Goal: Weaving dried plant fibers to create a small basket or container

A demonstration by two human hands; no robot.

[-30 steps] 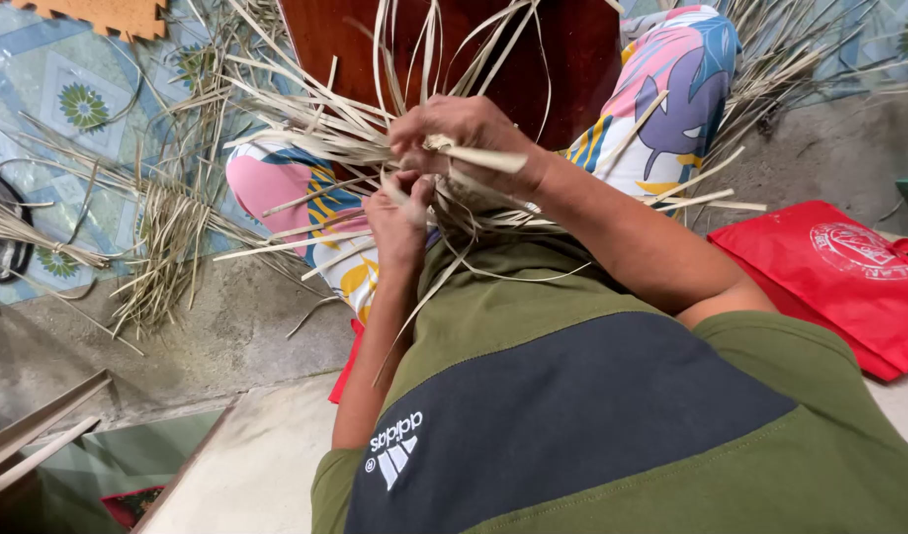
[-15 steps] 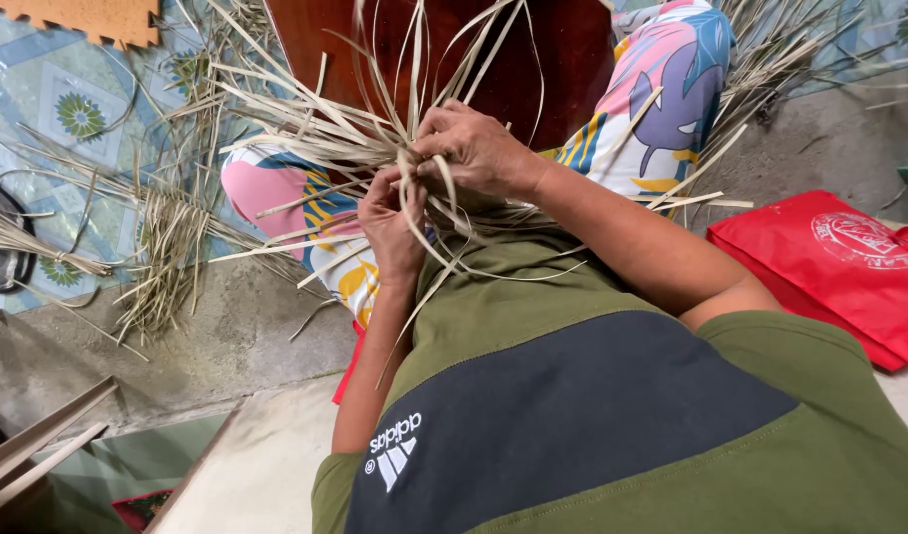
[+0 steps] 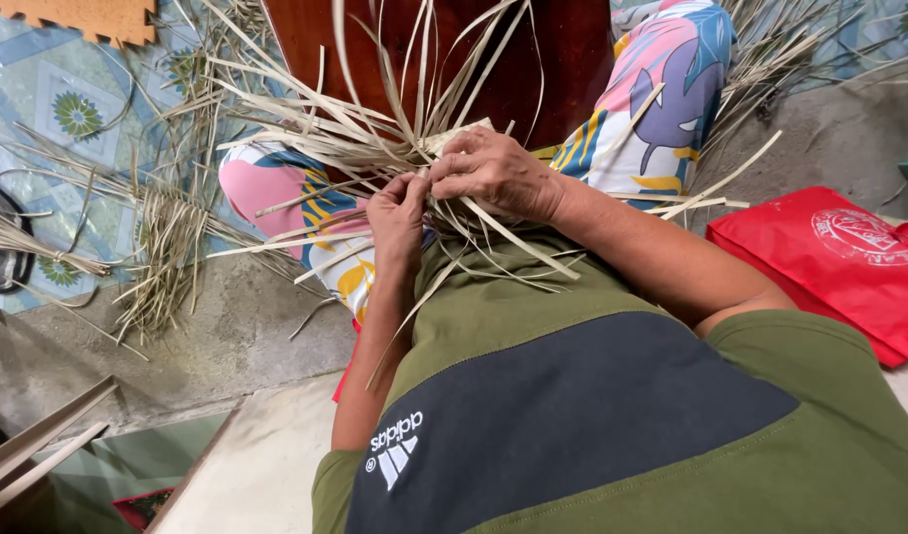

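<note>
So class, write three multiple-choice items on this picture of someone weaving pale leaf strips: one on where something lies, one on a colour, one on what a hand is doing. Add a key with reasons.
1. Where does the red bag lie?
A. On the person's right, on the floor
B. On the person's lap
C. Hanging on the wall

2. What colour is the board behind the leaf strips?
A. White
B. Dark reddish brown
C. Blue

3. What is the right hand doing?
A. Resting flat on the floor
B. Holding the red bag
C. Gripping the leaf strips

Key: 1 A, it lies right of the arm; 2 B, polished brown shows between strips; 3 C, its fingers close on the strips beside the left hand.
</note>
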